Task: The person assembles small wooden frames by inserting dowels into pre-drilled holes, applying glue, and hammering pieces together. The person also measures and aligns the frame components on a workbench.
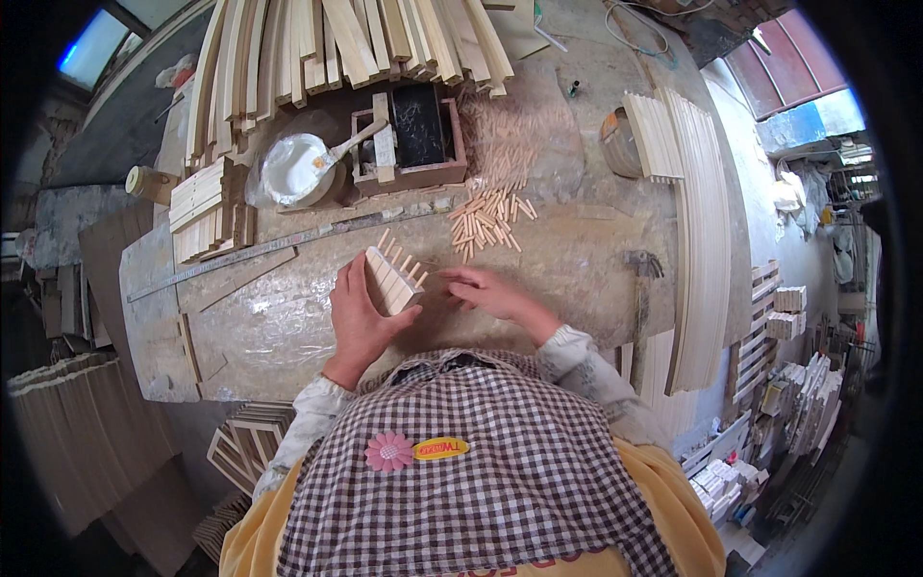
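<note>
- Wooden strips [389, 286], side by side, clamped between thumb and fingers of the left hand [354, 313] over the counter [591, 269]; slim pegs [408, 263] jutting from the far right edge.
- Right hand [495, 293] apart from the left, near the peg ends; fingertips too small to read, so cannot tell if holding anything.
- Loose pegs [486, 219] heaped just beyond.
- White-filled bowl [293, 173] farther left, beside a wooden box [413, 176].

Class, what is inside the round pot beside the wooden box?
Inside the pot is a white substance; a pale tool handle slants over its rim. The substance covers the bottom, which cannot be seen.
</note>
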The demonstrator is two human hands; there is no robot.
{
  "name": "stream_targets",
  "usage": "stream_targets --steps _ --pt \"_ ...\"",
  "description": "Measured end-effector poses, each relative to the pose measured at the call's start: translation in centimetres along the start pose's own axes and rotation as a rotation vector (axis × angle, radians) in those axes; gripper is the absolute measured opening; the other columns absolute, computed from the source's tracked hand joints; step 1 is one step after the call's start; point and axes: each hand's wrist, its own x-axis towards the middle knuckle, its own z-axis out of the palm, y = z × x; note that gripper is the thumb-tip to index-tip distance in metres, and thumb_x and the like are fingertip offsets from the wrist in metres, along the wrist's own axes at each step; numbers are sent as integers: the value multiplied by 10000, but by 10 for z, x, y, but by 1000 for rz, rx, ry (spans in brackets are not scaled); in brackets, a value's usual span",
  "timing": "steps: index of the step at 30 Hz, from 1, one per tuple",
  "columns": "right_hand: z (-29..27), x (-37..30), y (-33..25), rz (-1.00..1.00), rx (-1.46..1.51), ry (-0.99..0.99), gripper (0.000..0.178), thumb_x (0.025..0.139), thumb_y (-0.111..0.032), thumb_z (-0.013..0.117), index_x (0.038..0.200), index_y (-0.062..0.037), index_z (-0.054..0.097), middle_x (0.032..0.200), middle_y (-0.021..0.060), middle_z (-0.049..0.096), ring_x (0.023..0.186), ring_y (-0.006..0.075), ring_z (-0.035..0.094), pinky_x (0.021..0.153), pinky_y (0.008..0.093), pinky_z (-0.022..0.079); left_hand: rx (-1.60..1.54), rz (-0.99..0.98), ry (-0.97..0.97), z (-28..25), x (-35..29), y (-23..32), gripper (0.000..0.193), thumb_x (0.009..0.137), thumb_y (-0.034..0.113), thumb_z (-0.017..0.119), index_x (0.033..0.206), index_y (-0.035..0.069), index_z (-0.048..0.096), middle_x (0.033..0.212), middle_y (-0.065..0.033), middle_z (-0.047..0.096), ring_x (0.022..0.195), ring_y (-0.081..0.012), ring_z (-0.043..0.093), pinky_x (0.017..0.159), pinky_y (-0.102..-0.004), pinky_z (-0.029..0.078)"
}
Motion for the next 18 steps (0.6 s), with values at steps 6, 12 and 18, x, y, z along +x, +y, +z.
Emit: stream_targets --steps 6,12,18 --pt "-34 46 -6 46 186 69 465 1087 -262 554 1508 -75 485 1301 140 666 1055 208 705 838 325 585 1 -11 -4 -6 1 0 1114 612 369 954 1494 -22 396 1362 -222 512 1233 -401 533 1053 -479 439" --pt "-80 35 -20 -125 144 270 330 1058 -196 593 1348 -42 626 1121 62 708 924 152 694 761 302 583 -102 26 -16 -3 4 3 1106 615 324 957 1493 -35 388 1337 -223 513 1231 -402 529 1062 -467 436" --pt "-122 -90 46 -353 -353 1356 310 946 -203 734 1175 -5 667 1002 94 688 876 219 670 742 362 543 -379 -20 -77 -9 2 -11 1169 632 261 954 1563 -16 304 1404 -182 460 1345 -329 474 1159 -404 377"
